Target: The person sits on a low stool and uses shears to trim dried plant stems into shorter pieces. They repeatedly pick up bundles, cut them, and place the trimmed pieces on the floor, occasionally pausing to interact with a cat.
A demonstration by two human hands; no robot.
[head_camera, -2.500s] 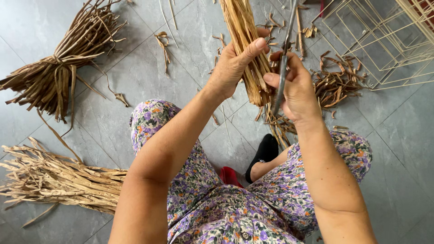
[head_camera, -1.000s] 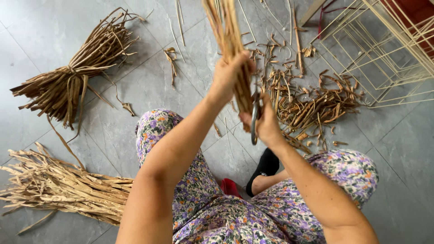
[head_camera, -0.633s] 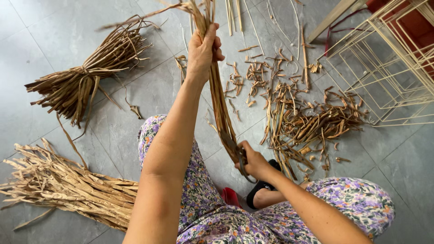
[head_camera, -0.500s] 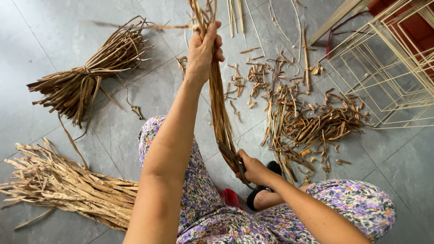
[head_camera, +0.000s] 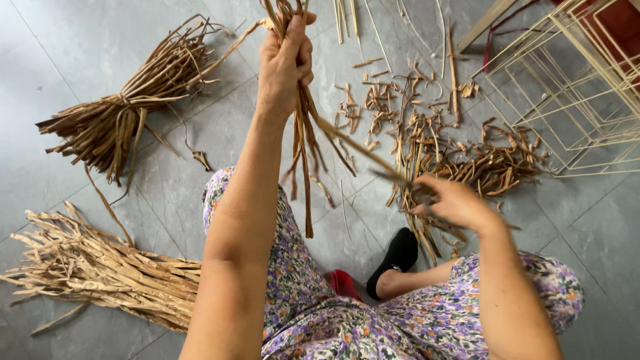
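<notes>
While the left hand [head_camera: 285,63] clamps a raised bunch of dry brown reed strips [head_camera: 305,143] so they hang free, the right hand [head_camera: 453,202], fingers closed, draws one strip [head_camera: 360,148] sideways.

No packages, labels, signs or screens show in this view — only loose plant material and a bare frame on the grey floor, none of it wrapped, boxed, tagged or printed
</notes>
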